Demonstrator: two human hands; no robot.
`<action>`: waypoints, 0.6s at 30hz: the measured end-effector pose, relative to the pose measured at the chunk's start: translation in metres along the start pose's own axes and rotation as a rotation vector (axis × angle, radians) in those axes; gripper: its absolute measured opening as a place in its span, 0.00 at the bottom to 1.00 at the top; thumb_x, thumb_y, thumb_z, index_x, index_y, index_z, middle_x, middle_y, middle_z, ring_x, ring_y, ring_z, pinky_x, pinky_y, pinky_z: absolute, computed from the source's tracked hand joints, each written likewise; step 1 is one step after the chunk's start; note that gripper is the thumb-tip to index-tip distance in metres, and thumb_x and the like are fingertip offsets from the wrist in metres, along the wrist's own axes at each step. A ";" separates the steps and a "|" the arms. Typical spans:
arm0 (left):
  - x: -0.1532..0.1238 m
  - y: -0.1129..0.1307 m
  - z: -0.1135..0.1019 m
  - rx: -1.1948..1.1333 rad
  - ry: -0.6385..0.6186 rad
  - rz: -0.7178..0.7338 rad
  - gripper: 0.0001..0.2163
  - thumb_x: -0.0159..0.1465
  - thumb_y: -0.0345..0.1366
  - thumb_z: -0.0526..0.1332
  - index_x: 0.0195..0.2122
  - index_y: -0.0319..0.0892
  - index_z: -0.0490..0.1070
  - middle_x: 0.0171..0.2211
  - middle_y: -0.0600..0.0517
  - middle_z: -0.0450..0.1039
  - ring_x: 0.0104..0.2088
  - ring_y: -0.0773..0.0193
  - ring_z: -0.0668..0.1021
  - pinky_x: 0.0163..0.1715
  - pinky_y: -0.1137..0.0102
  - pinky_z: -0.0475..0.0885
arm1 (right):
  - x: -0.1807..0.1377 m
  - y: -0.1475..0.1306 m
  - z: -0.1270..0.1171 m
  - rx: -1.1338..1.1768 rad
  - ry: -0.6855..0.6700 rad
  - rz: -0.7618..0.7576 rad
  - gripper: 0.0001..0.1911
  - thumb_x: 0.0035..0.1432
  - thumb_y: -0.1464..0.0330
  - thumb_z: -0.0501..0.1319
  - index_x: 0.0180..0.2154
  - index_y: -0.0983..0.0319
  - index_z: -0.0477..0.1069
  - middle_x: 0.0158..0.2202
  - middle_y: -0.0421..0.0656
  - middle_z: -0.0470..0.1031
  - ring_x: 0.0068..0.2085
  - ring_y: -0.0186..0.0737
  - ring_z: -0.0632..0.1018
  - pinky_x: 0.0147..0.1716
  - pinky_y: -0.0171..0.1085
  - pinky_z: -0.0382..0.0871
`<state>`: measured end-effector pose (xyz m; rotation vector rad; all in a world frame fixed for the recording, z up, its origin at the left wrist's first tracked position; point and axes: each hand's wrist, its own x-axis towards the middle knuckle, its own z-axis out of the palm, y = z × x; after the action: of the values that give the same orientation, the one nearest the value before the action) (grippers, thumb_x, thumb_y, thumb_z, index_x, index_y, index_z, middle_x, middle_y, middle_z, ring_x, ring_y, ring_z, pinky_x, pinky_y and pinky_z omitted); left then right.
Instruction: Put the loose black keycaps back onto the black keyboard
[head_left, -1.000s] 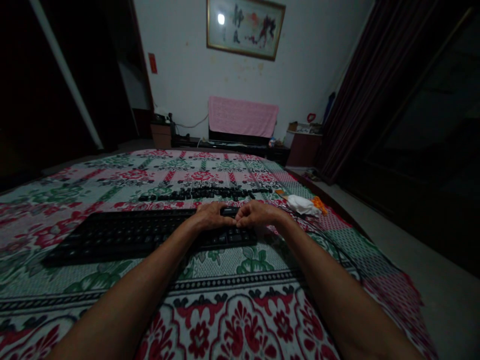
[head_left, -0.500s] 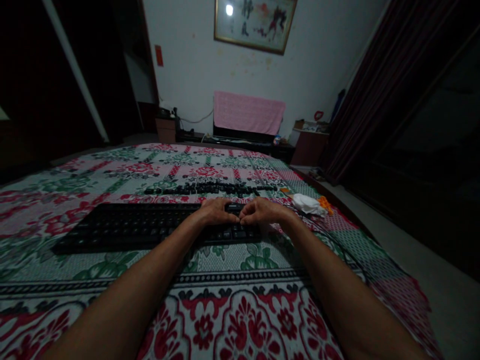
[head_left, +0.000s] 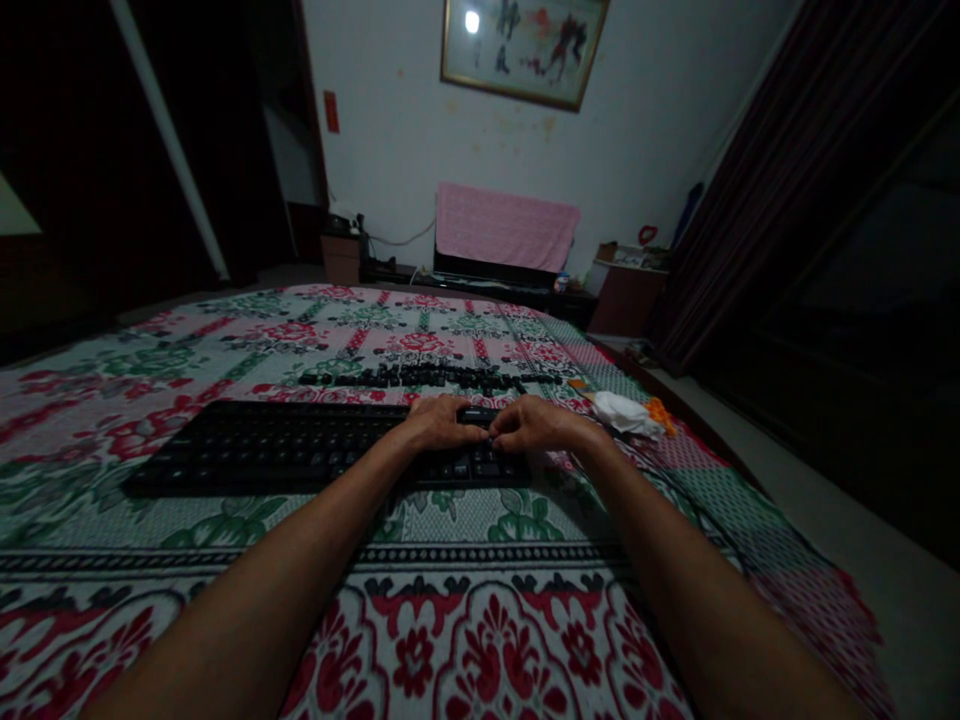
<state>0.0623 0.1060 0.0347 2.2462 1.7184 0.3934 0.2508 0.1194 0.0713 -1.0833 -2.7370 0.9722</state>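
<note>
A black keyboard (head_left: pixel 270 445) lies flat on the patterned bedspread. My left hand (head_left: pixel 441 424) rests over its right part, fingers curled and mostly hidden behind the hand, thumb stretched toward my right hand. Close beside it, my right hand (head_left: pixel 536 424) bends down over the number-key end with thumb and fingertips pinched together. The fingertips of both hands nearly meet just above the keys. Whatever lies between them is too small and dark to make out. Beyond the keyboard, many loose black keycaps (head_left: pixel 420 375) lie scattered in a long row.
To the right of the hands lie a crumpled white bag (head_left: pixel 626 412) and an orange piece (head_left: pixel 660 415). A dark cable (head_left: pixel 690 497) runs along the bedspread (head_left: pixel 495 560) near its right edge. At the far wall, a pink cloth (head_left: pixel 506 228) hangs over a dark screen.
The view has turned slightly, so everything sits a little farther right. Both hands stay at the same part of the keyboard, with only tiny finger movement.
</note>
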 end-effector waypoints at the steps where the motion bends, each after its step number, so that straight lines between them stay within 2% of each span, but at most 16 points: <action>1: 0.000 0.001 0.000 0.003 -0.002 -0.010 0.33 0.47 0.59 0.53 0.52 0.48 0.60 0.50 0.51 0.64 0.49 0.56 0.67 0.49 0.64 0.58 | 0.000 -0.002 0.000 -0.027 0.003 0.000 0.13 0.45 0.68 0.55 0.32 0.65 0.73 0.24 0.37 0.71 0.25 0.29 0.67 0.23 0.27 0.57; 5: -0.002 0.002 -0.002 0.003 -0.007 -0.010 0.32 0.47 0.59 0.53 0.51 0.48 0.60 0.51 0.51 0.64 0.50 0.57 0.66 0.50 0.66 0.57 | 0.000 -0.006 0.001 -0.056 0.026 0.017 0.14 0.44 0.68 0.56 0.34 0.66 0.73 0.26 0.38 0.72 0.26 0.30 0.68 0.24 0.28 0.58; 10: 0.000 0.001 0.000 0.003 0.001 0.005 0.32 0.47 0.59 0.52 0.50 0.49 0.62 0.49 0.51 0.66 0.48 0.56 0.68 0.49 0.64 0.59 | 0.000 -0.005 0.002 -0.059 0.025 0.015 0.12 0.43 0.69 0.54 0.30 0.66 0.72 0.22 0.37 0.69 0.23 0.29 0.66 0.22 0.27 0.56; 14: 0.001 -0.003 0.002 0.003 0.004 0.023 0.31 0.48 0.58 0.52 0.51 0.49 0.61 0.50 0.51 0.64 0.49 0.56 0.67 0.49 0.65 0.59 | -0.001 -0.002 0.002 0.022 -0.003 0.002 0.10 0.44 0.70 0.53 0.28 0.67 0.71 0.20 0.36 0.66 0.22 0.27 0.64 0.21 0.27 0.55; 18: 0.001 -0.004 0.000 -0.011 -0.017 0.035 0.30 0.49 0.56 0.53 0.52 0.49 0.60 0.50 0.52 0.65 0.49 0.57 0.67 0.47 0.67 0.60 | -0.002 0.002 0.001 0.137 -0.021 0.027 0.11 0.44 0.69 0.54 0.30 0.67 0.70 0.23 0.37 0.67 0.23 0.27 0.65 0.22 0.27 0.57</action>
<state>0.0587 0.1079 0.0329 2.2685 1.6661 0.3887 0.2532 0.1189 0.0692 -1.0952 -2.6329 1.1624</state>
